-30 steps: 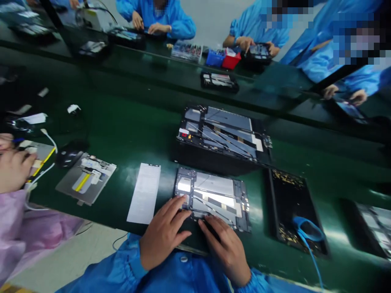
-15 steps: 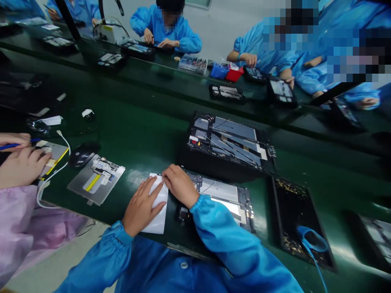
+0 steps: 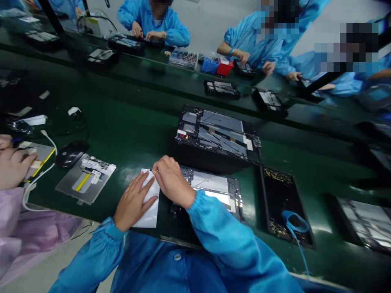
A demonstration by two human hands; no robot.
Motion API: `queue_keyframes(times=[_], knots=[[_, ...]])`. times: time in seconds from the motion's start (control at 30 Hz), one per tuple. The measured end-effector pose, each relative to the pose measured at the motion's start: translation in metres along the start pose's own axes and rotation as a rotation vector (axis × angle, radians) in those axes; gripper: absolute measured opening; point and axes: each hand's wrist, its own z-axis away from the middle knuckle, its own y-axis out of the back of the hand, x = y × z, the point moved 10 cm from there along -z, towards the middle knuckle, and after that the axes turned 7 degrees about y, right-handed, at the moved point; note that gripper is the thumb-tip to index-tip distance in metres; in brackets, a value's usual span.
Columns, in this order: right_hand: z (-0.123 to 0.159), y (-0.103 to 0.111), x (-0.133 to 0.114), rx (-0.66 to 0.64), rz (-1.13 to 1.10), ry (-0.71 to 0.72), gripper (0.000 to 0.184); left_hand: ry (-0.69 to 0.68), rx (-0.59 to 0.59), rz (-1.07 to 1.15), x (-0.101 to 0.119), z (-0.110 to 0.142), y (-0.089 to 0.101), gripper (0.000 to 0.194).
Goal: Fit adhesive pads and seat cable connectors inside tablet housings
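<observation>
White sheet (image 3: 148, 203) lies on green worktop (image 3: 128, 130) just left of opened tablet (image 3: 214, 189) — left hand (image 3: 132, 201) flat on it, right hand (image 3: 171, 179) pinching its top edge w/ closed grip — not lifted off yet.

No readable text, labels or numbers anywhere

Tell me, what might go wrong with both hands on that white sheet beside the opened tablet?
The left hand lies flat on the white sheet while the right hand picks at its top edge, so the sheet could crease or tear. The right sleeve crosses the opened tablet and might snag its thin exposed cables.
</observation>
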Motion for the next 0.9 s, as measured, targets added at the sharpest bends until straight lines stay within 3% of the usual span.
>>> queue_keyframes(times=[0.1,0.17,0.27,0.33,0.43,0.53,0.7,0.9], knots=[[0.083,0.053,0.007,0.272,-0.219,-0.06,0.012,0.002,0.096,0.021,0.004,0.004,0.021,0.058],[0.156,0.072,0.04,0.456,-0.154,-0.276,0.011,0.045,0.184,0.073,0.013,0.011,0.043,0.051],[0.25,0.069,0.088,0.594,-0.024,-0.567,0.013,0.035,0.176,0.192,0.049,0.02,0.057,0.042],[0.281,0.057,0.106,0.6,-0.012,-0.651,0.017,-0.085,0.101,0.229,0.087,0.023,0.05,0.04],[0.286,0.048,0.112,0.592,-0.039,-0.658,0.015,-0.248,0.004,0.236,0.136,0.024,0.025,0.034],[0.266,0.049,0.1,0.548,-0.069,-0.578,0.011,-0.284,-0.028,0.265,0.158,0.018,0.001,0.021],[0.246,0.055,0.06,0.449,0.08,-0.374,0.01,-0.229,0.027,0.327,0.161,0.003,-0.014,0.005],[0.228,0.032,0.034,0.291,0.182,-0.216,0.013,-0.225,0.108,0.337,0.158,0.0,-0.017,0.007]])
